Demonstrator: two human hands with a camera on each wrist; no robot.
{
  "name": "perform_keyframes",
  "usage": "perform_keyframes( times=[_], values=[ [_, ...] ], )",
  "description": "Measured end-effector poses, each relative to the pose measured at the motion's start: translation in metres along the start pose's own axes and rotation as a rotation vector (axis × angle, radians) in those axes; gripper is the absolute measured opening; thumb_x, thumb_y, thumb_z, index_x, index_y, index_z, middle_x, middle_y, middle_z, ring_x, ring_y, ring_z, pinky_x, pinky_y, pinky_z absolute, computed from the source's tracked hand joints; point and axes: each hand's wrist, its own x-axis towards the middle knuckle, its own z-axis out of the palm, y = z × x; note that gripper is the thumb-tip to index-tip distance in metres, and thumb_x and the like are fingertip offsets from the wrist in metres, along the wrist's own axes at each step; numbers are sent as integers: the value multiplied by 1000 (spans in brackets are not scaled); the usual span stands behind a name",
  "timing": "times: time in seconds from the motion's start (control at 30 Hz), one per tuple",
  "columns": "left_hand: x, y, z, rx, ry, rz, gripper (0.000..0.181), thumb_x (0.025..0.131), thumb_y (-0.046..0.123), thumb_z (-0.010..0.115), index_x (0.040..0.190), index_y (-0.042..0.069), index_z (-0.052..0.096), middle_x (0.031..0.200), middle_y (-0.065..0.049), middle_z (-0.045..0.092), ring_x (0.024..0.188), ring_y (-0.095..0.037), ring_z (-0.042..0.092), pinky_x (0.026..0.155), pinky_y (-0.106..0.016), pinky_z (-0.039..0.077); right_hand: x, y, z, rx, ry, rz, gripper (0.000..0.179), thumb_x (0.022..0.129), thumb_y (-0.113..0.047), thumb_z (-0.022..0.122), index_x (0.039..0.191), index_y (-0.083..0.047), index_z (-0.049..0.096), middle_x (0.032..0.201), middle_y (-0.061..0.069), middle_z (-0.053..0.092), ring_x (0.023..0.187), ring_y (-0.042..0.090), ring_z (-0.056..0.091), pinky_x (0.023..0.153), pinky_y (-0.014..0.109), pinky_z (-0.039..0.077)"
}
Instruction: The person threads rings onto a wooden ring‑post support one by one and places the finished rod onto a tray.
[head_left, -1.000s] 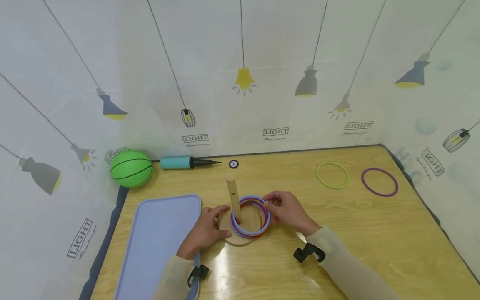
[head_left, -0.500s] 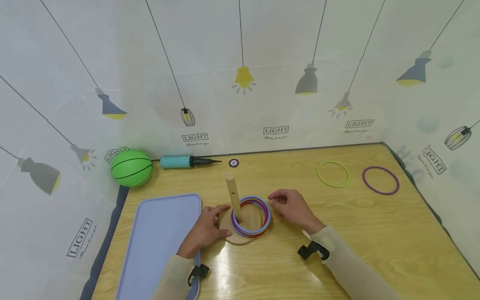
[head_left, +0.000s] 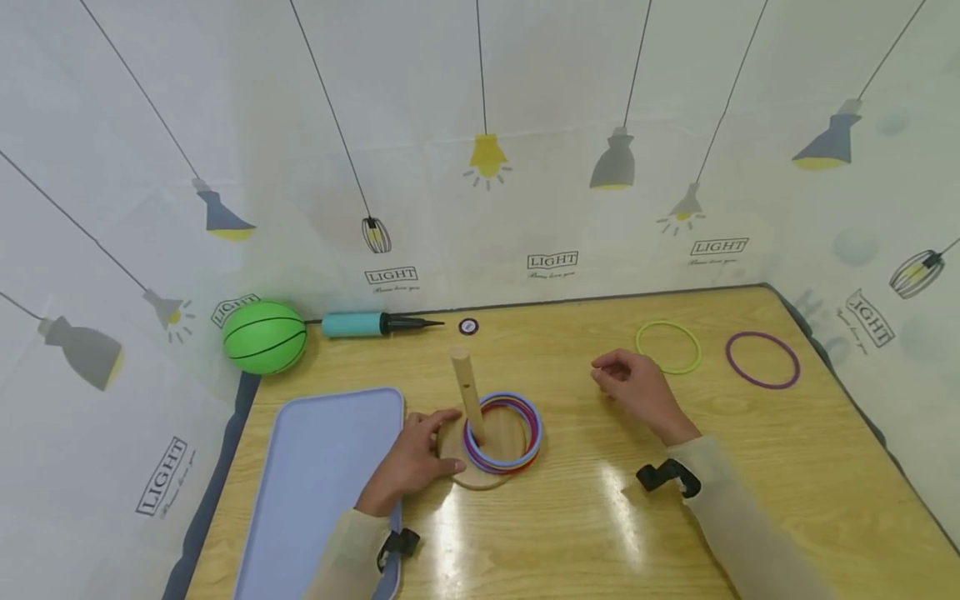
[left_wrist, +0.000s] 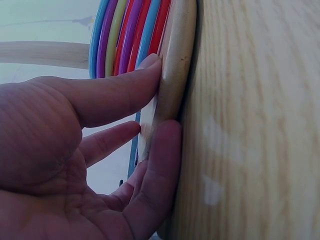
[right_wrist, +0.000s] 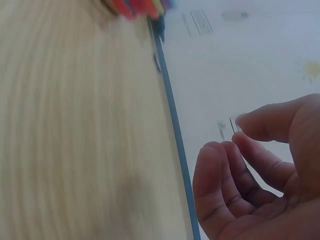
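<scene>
My left hand point(head_left: 411, 457) grips the left edge of a round wooden base point(head_left: 480, 481), from which a wooden peg point(head_left: 467, 392) rises. In the left wrist view, the thumb lies on the base's upper face and the fingers curve about its rim. Around the peg sits a stack of coloured rings point(left_wrist: 132, 40) in blue, purple, yellow and red, a light blue one on top. To the right, apart from the stack, my right hand point(head_left: 637, 387) hovers over the table with fingers loosely bent and nothing held. Nearest to it is a yellow-green ring point(head_left: 700, 354).
A purple ring point(head_left: 750, 334) lies at the far right. Left of the stand is a pale blue tray point(head_left: 337, 396), partly under the left arm. Along the back are a green ball point(head_left: 265, 337), a teal hand pump point(head_left: 352, 324) and a small dark disc point(head_left: 468, 327).
My right hand has left the ring stack and moved right and back towards the yellow-green ring. The left hand stays on the wooden base, and the stacked rings stay put.
</scene>
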Motion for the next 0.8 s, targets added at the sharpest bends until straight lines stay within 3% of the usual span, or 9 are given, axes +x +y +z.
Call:
perform_keyframes(
  times=[0.3, 0.53, 0.67, 0.8],
  values=[
    [-2, -1, 0, 14, -1, 6, 77, 80, 15, 93, 150, 18, 59, 118, -18, 50, 96, -25, 65, 85, -39, 51, 12, 21, -51, -98, 111, -4, 37, 106, -29, 67, 125, 2, 69, 106, 19, 70, 86, 23, 71, 75, 37, 63],
    [-2, -2, 0, -6, 4, 6, 77, 81, 14, 93, 150, 17, 59, 118, -18, 50, 98, -26, 68, 85, -39, 53, 29, 40, -77, -225, 199, 8, 35, 105, -30, 66, 123, -1, 71, 109, 18, 71, 82, 4, 63, 69, 19, 54],
    [-1, -3, 0, -5, 3, 19, 77, 81, 15, 93, 150, 16, 58, 118, -18, 50, 98, -25, 67, 86, -38, 52, 36, 50, -90, -292, 226, 8, 37, 105, -29, 66, 127, -1, 71, 111, 19, 72, 91, 15, 65, 74, 16, 48],
    [0, -4, 1, 2, -3, 26, 77, 82, 16, 92, 151, 17, 58, 119, -18, 50, 98, -24, 67, 86, -37, 51, 41, 61, -101, -335, 246, 25, 40, 105, -30, 64, 132, -1, 69, 115, 21, 73, 100, 30, 67, 81, 22, 47]
  ],
)
